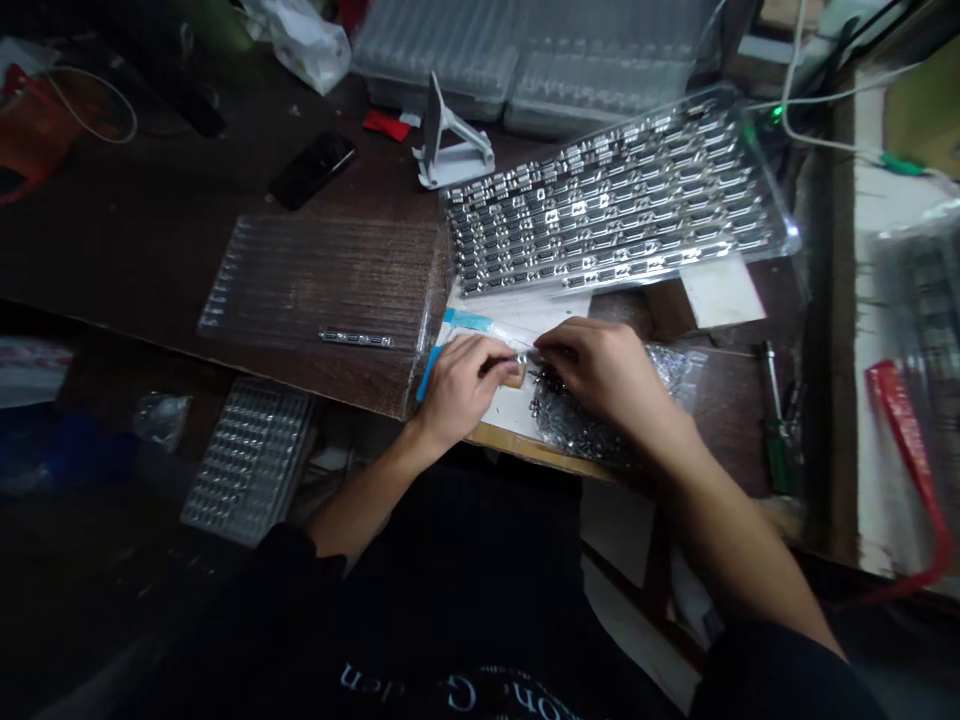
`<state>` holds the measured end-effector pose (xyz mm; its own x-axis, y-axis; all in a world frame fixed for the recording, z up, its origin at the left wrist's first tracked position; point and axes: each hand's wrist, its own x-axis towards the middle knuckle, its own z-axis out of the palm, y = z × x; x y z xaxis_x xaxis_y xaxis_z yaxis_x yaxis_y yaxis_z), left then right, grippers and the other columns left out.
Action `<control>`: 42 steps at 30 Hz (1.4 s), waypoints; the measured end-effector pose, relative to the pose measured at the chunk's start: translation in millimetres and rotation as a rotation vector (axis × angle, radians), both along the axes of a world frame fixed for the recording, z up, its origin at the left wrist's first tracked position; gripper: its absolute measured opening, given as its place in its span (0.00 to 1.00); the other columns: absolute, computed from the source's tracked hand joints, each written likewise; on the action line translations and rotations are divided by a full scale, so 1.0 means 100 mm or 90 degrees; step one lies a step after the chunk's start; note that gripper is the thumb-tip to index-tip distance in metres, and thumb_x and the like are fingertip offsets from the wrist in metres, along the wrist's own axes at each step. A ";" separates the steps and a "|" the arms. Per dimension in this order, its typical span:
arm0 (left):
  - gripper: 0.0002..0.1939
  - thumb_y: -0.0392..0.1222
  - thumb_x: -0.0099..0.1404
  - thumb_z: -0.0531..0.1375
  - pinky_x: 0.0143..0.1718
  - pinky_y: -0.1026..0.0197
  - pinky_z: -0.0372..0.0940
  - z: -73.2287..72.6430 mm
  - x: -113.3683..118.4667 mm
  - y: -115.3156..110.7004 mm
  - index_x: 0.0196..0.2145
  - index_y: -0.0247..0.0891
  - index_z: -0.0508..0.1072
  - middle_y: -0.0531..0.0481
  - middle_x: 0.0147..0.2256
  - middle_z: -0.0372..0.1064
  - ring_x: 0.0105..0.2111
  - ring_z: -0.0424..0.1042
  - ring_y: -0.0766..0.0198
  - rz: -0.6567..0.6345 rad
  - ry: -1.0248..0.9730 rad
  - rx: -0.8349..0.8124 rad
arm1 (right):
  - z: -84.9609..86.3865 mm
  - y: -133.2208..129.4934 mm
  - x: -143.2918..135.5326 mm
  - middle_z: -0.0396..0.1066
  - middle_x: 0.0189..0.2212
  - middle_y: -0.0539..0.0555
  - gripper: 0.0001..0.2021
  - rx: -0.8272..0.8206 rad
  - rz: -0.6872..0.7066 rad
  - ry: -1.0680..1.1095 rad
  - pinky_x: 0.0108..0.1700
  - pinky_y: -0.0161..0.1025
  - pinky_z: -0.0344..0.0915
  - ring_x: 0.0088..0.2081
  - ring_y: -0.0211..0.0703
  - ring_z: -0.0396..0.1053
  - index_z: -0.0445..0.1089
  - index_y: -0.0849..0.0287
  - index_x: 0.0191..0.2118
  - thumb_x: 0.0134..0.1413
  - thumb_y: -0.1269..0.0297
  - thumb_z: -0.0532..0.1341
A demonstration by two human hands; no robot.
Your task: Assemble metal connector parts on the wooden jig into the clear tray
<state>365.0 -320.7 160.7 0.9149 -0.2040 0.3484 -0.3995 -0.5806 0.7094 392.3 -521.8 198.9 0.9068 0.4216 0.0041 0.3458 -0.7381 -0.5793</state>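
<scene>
My left hand (461, 388) pinches a small metal connector (520, 360) between thumb and fingertips, above a white work surface with blue tape (469, 320). Just to its right, my right hand (596, 362) has its fingers pressed together near the connector; whatever they hold is too small to make out. Under and beside my right hand lies a pile of small metal parts (574, 425) on clear plastic. Behind both hands, a clear tray (784, 232) holds rows of metal connectors. To the left, a clear ribbed tray (255, 270) bears a short row of connectors (355, 339).
A black phone (312, 170) and a white stand (454, 150) sit toward the back. Stacked clear trays (442, 60) are behind them. A green-handled screwdriver (776, 420) lies at the right. Another filled tray (247, 460) is lower left, below the table edge.
</scene>
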 end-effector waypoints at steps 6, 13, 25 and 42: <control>0.06 0.45 0.69 0.62 0.51 0.55 0.69 0.16 0.05 0.42 0.40 0.40 0.76 0.49 0.40 0.79 0.44 0.76 0.60 0.140 -0.059 -0.026 | -0.10 0.27 -0.09 0.76 0.41 0.60 0.12 -0.012 0.157 -0.021 0.42 0.39 0.65 0.39 0.45 0.72 0.76 0.63 0.47 0.66 0.72 0.56; 0.02 0.41 0.66 0.64 0.54 0.50 0.64 0.23 0.15 1.10 0.36 0.44 0.78 0.50 0.42 0.80 0.46 0.75 0.56 0.132 -0.044 0.173 | -0.04 0.34 -0.16 0.74 0.42 0.62 0.14 -0.185 0.235 -0.108 0.42 0.43 0.61 0.40 0.50 0.69 0.75 0.66 0.51 0.65 0.76 0.55; 0.03 0.40 0.65 0.62 0.62 0.39 0.53 0.31 0.12 1.29 0.37 0.46 0.76 0.48 0.52 0.74 0.60 0.65 0.45 0.112 0.005 0.353 | 0.04 -0.01 -0.06 0.75 0.38 0.60 0.10 -0.219 0.145 -0.054 0.37 0.42 0.57 0.38 0.49 0.71 0.76 0.62 0.44 0.63 0.66 0.59; 0.02 0.38 0.65 0.64 0.50 0.48 0.64 0.42 0.94 -0.62 0.37 0.40 0.77 0.45 0.39 0.71 0.46 0.67 0.49 -0.101 -0.100 0.241 | 0.13 -0.02 -0.09 0.78 0.36 0.60 0.10 -0.255 0.145 -0.014 0.34 0.40 0.54 0.35 0.47 0.74 0.77 0.61 0.39 0.61 0.72 0.57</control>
<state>459.2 -382.3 202.7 0.8034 -0.4781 0.3549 -0.5913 -0.7105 0.3815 383.2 -523.4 212.3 0.7920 0.5831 -0.1810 0.5350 -0.8056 -0.2544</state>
